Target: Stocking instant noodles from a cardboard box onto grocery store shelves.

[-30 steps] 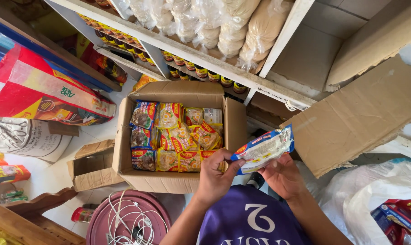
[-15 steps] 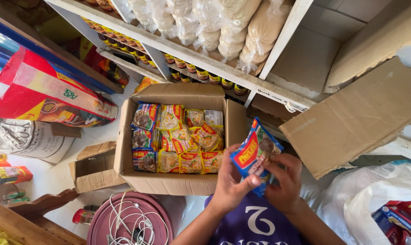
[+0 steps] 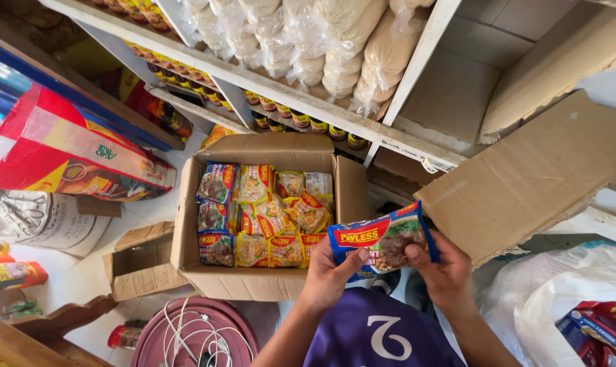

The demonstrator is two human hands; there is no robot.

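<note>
As both hands grip noodle packet (image 3: 384, 239), box (image 3: 267, 282) beside

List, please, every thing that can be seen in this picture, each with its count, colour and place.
noodle packet: one, blue and red, held in both hands
cardboard box: one, brown, open, centre, full of packets
small box: one, brown, open, on its left
cardboard sheet: one, brown, right
sack: one, red and white, left
bagged goods: many, pale, top shelf
round lid: one, maroon, bottom, white cord on it
plastic bags: white, bottom right
left hand: grips packet
right hand: grips packet
</note>
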